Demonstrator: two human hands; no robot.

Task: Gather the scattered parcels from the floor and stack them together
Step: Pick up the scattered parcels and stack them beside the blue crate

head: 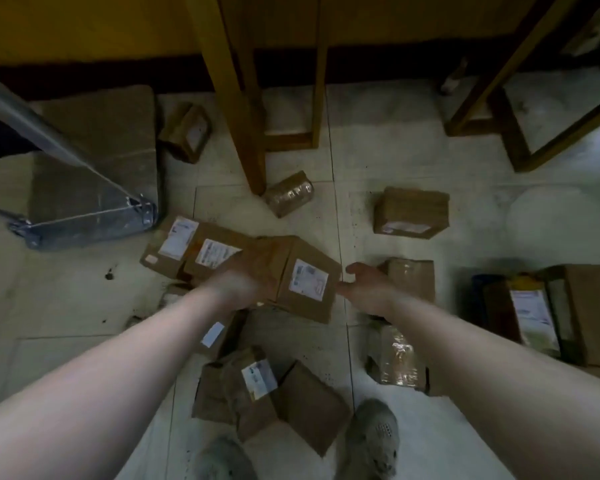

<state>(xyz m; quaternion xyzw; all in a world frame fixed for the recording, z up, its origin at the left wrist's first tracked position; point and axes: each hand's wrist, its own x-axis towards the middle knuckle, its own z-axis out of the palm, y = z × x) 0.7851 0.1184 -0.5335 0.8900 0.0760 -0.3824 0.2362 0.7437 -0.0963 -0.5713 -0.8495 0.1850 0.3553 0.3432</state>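
- Little stacking is judged done: brown parcels (411, 211) are seen scattered over the tiled floor (361, 161), with only a loose overlapping cluster at the centre, so most of the gathering is left.
- A labelled cardboard box (307, 282) is met on its left side by the left hand (246, 282); the fingers are blurred, so their hold cannot be told.
- The right hand (364, 289) is held just beside the box's right edge, fingers loosely spread, nothing gripped.

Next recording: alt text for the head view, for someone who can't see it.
Looking down, a person's left hand is on a labelled cardboard parcel, grip blurred, while the right hand is open beside it. More brown parcels lie scattered on the pale tiled floor among wooden furniture legs, with two grey shoes at the bottom.
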